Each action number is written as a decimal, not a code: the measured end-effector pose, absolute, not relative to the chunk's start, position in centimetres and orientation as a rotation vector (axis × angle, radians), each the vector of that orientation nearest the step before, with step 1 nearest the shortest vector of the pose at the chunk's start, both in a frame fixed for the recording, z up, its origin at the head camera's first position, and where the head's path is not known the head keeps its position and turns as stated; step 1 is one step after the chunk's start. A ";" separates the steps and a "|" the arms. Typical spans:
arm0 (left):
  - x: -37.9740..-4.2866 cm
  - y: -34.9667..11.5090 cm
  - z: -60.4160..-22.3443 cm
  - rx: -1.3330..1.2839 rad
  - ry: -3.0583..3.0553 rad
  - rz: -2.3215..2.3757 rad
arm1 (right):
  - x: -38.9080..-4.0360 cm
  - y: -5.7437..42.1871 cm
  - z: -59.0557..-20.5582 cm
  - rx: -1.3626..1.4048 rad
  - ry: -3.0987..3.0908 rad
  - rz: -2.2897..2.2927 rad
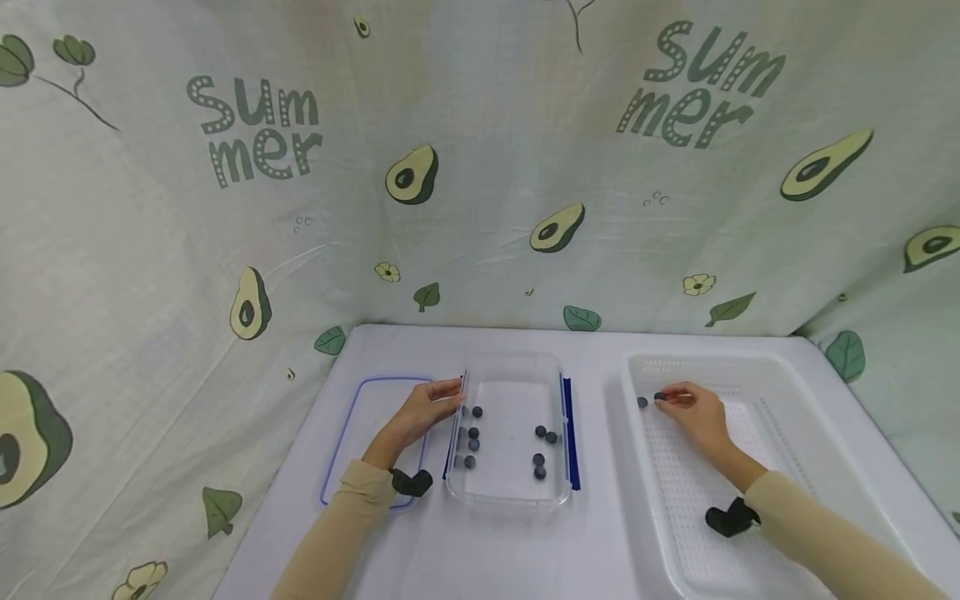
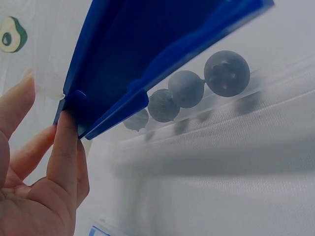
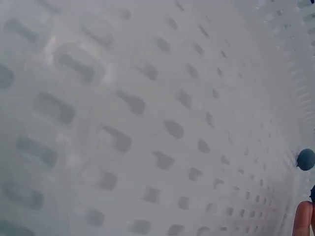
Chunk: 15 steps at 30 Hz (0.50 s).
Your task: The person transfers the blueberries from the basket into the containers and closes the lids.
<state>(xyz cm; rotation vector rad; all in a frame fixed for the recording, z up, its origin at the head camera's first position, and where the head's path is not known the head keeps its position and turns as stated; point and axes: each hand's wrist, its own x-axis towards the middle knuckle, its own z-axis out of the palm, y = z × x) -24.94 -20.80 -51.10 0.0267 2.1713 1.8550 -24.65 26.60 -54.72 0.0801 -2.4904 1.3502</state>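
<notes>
In the head view, my left hand [image 1: 422, 411] reaches to the left wall of a clear plastic container [image 1: 506, 500]. Its straight fingers touch the end of the blue locking flap [image 2: 115, 49], with the thumb held apart. Several dark blueberries [image 1: 477, 412] lie along both sides inside that container; the left wrist view shows some blueberries [image 2: 226, 73] through the wall. Over the white basket [image 1: 637, 467], my right hand [image 1: 693, 410] pinches a blueberry [image 1: 660, 397] between thumb and fingertips. Another blueberry [image 1: 642, 402] sits close by at the basket's left wall, also seen as a round blueberry [image 3: 306, 160] in the right wrist view.
A clear lid with a blue rim [image 1: 352, 417] lies on the white table [image 1: 480, 550], left of the container and partly under my left arm. A second blue flap [image 1: 572, 433] stands out along the container's right side. A printed cloth [image 1: 480, 167] hangs behind.
</notes>
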 end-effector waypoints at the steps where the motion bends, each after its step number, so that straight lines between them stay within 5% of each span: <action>1: -25.0 -20.8 -51.1 0.027 2.169 1.857 | -24.6 26.7 -54.5 0.073 -2.489 1.356; 15: -25.0 -20.8 -51.1 0.011 2.150 1.870 | -23.9 26.5 -49.9 -0.038 -2.473 1.522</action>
